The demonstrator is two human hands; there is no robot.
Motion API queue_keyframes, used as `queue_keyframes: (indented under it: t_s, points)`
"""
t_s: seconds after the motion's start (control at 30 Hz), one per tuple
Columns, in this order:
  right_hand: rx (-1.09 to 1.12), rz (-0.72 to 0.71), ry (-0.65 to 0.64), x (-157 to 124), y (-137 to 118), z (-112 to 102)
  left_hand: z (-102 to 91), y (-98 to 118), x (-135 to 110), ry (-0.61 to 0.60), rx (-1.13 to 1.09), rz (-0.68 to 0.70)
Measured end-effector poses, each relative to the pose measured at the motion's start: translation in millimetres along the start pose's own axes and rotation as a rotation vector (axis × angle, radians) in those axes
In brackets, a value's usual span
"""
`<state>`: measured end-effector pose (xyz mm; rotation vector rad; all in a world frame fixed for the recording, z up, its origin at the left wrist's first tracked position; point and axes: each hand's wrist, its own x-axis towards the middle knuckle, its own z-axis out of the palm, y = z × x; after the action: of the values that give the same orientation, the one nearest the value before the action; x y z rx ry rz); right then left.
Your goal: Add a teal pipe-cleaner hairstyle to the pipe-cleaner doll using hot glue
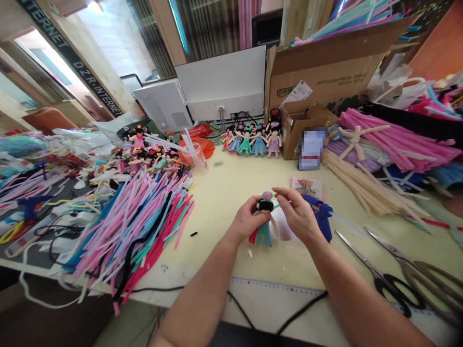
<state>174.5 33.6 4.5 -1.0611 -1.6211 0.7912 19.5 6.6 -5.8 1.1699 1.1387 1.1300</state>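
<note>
My left hand point(246, 220) is closed around a small pipe-cleaner doll point(266, 206) above the table. Black hair, a pink and teal round ornament on the head, and a skirt of red, teal and blue strands show on it. To its right, my right hand point(299, 212) has its fingers extended and slightly bent, the fingertips close to the doll's head. Whether they touch it I cannot make out. Beneath and beside the right hand lies a blue glue gun point(321, 217), partly hidden, with a clear glue stick at its back.
Two pairs of scissors point(372, 265) lie at the right, near a ruler point(267, 284) along the front edge. A heap of coloured pipe cleaners point(144, 217) covers the left. Finished dolls point(249, 140), a plastic cup point(198, 161), a phone point(311, 149) and a cardboard box point(325, 67) stand behind.
</note>
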Motion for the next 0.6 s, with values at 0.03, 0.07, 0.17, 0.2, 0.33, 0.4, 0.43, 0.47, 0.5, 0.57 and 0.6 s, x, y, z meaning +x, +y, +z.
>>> queue_keyframes:
  t_s: [0.03,0.07,0.17,0.2,0.33,0.4,0.43,0.47,0.5,0.57,0.6]
  points:
    - [-0.004,-0.019,-0.002,0,-1,-1,1.2,1,-1,-0.011,0.011,-0.005]
    - [-0.014,-0.046,-0.011,0,-1,-1,2.1,1,-1,-0.018,0.022,-0.006]
    - [-0.067,-0.130,-0.057,0,-2,-2,2.8,2,-2,-0.022,0.041,0.005]
    - [-0.079,-0.135,-0.065,0,-2,-2,2.4,2,-2,-0.024,0.039,0.003]
    - [-0.080,-0.031,-0.027,1,1,0,-1.4,1,0,0.007,-0.054,-0.017]
    - [-0.070,0.035,-0.033,1,4,1,-4.0,2,2,0.053,-0.125,-0.011]
    - [-0.057,0.073,-0.065,0,6,3,-5.4,3,3,0.080,-0.151,-0.003]
    - [-0.038,0.114,-0.116,-1,8,4,-6.7,3,4,0.101,-0.168,0.006]
    - [-0.016,0.155,-0.176,-2,10,7,-7.9,3,4,0.121,-0.179,0.015]
    - [0.019,0.222,-0.290,-6,11,12,-9.7,3,5,0.153,-0.192,0.028]
    - [0.027,0.253,-0.339,-8,11,14,-10.2,3,5,0.166,-0.205,0.031]
